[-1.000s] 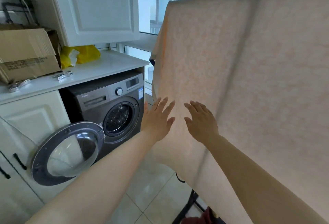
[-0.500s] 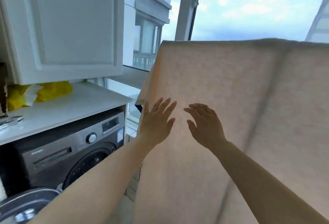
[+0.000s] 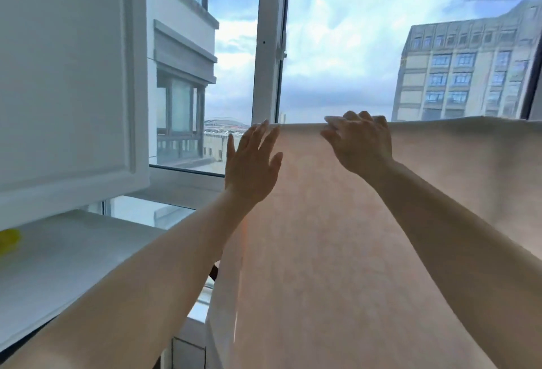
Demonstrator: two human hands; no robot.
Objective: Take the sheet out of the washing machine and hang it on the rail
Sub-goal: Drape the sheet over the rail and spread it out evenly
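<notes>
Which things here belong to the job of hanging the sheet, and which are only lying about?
Belong to the job:
- sheet, draped over the rail, which it hides
- left hand, open at its left top corner
- right hand, fingers curled over its top edge

Lying about:
- yellow thing on the white counter
- wall cabinet

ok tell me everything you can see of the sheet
The sheet is a pale peach, thin, light-passing fabric, draped over a top line that hides the rail, hanging flat with soft vertical folds. The left hand lies open at its upper left edge; the right hand curls over the top edge.
</notes>
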